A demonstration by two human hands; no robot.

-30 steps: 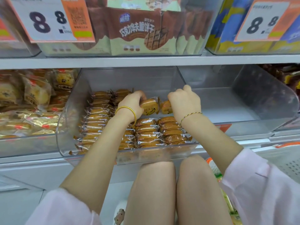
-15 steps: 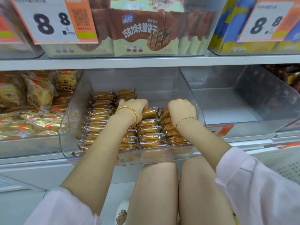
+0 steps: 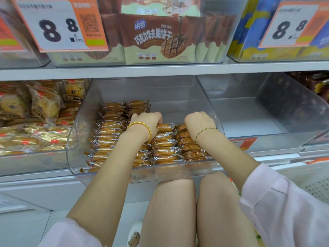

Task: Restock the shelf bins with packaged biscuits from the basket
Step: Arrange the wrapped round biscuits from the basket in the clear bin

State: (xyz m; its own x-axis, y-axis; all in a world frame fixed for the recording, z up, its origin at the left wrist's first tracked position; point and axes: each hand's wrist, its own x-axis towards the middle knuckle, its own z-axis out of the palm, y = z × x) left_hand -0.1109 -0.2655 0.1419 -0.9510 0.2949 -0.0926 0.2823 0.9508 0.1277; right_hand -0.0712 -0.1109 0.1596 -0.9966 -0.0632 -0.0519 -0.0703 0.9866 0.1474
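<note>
A clear plastic shelf bin (image 3: 76,139) on the middle shelf holds rows of small brown biscuit packs (image 3: 165,150) standing on edge. Both my hands are inside it. My left hand (image 3: 148,120), with a yellow bangle at the wrist, curls its fingers over the top of a biscuit pack (image 3: 164,127) at the back of the middle row. My right hand (image 3: 199,122), with a thin braided bracelet, curls over another pack (image 3: 181,128) at the back of the right row. The basket is almost wholly hidden behind my right sleeve.
To the right stands an empty clear bin (image 3: 267,111). On the left, a bin of gold-wrapped pastries (image 3: 35,122). The shelf above carries chocolate wafer packs (image 3: 156,38), blue-yellow packs and two 8.8 price tags (image 3: 58,27). My bare knees (image 3: 178,193) sit just below the bin.
Both hands have come down and toward me, lowering the two packs from above the rows onto the back ends of the middle and right rows.
</note>
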